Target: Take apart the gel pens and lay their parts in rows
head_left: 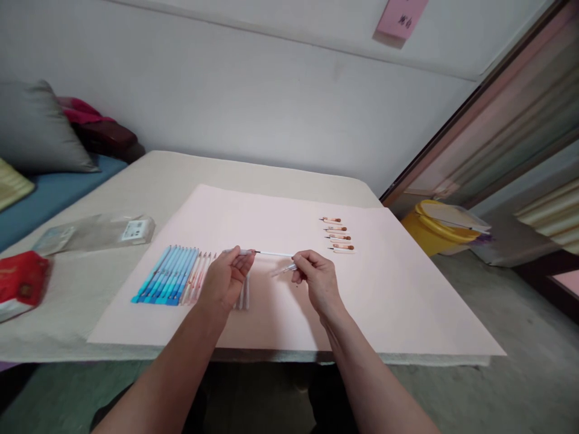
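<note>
My left hand (225, 278) pinches a whitish, see-through pen barrel (244, 251) between thumb and fingertips. A thin white pen refill (272, 254) stretches between my hands, its dark end by the left fingers. My right hand (319, 280) is closed on the refill's other end. Those same fingers also hold a clear pen part (283, 270), slanting down to the left. Below the left hand lie several clear tubes (245, 296), partly hidden by it. Beside that hand are a row of pale pink pens (198, 276) and a row of blue pens (166, 274).
Several short brown-and-cream pen parts (337, 229) lie in a column on the pink sheet (384, 301). Left on the table are a clear plastic bag (102, 232) and a red packet (22, 280). A yellow bucket (418, 232) stands right of the table.
</note>
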Action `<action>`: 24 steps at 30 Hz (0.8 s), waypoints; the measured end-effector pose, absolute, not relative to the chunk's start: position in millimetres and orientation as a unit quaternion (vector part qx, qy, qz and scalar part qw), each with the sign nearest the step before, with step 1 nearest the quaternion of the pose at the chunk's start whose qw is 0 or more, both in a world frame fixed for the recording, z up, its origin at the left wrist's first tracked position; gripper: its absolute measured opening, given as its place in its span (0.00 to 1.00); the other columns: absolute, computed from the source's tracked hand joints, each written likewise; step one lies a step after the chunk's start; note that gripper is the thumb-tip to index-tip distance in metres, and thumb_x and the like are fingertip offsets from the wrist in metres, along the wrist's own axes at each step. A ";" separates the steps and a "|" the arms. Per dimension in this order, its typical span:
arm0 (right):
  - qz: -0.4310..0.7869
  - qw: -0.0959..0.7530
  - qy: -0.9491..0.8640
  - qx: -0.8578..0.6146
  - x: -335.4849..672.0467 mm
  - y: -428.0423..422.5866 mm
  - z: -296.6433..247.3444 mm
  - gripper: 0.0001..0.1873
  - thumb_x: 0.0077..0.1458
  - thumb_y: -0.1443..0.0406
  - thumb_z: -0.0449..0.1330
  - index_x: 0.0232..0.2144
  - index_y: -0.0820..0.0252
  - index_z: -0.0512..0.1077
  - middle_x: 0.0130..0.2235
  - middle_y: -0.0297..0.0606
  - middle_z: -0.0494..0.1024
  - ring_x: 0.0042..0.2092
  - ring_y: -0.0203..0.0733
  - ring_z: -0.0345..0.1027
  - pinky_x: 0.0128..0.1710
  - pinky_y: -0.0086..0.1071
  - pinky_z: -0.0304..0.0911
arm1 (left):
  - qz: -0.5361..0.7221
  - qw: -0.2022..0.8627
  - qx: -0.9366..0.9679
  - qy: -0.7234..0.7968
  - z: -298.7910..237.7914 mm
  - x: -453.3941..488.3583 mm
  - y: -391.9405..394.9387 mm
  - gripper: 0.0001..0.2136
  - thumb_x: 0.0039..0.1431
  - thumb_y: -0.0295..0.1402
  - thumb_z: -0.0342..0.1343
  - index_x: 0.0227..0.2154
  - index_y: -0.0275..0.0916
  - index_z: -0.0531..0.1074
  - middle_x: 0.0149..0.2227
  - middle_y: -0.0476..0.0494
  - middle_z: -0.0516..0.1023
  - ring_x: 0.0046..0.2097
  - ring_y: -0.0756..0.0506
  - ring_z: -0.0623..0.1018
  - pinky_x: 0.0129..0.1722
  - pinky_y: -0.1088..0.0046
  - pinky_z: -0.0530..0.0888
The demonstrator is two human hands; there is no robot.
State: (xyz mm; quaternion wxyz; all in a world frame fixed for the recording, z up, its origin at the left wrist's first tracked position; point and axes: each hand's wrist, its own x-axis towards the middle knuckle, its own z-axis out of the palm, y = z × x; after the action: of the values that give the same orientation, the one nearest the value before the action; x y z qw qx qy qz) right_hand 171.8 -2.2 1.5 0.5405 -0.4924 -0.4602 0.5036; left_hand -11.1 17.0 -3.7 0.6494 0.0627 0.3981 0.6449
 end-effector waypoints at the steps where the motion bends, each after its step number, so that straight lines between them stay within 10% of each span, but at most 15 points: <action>1: 0.502 0.541 -0.460 -0.493 171.9 -2.0 1.1 0.10 0.51 0.60 0.59 0.26 0.61 0.72 0.16 0.31 0.69 0.20 0.32 0.60 0.22 0.27 0.56 | 0.644 0.650 0.059 0.400 -3.6 -11.2 17.0 0.04 0.54 0.21 0.53 0.26 0.32 0.66 0.27 0.39 0.77 0.33 0.47 0.79 0.34 0.74 0.77; 24: 0.573 0.608 -0.319 -0.448 173.4 4.5 -1.3 0.08 0.46 0.62 0.64 0.26 0.62 0.72 0.23 0.33 0.74 0.19 0.30 0.62 0.19 0.24 0.54 | 0.617 0.690 0.129 0.357 -5.2 -8.8 11.3 0.06 0.48 0.21 0.58 0.31 0.32 0.72 0.28 0.44 0.75 0.29 0.53 0.76 0.30 0.81 0.75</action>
State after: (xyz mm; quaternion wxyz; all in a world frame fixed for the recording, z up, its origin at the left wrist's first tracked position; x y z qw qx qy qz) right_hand 173.4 4.5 -1.3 0.6078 -0.4480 -0.3193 0.5727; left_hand -8.8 11.3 -5.2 0.6896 0.1287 0.3574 0.6166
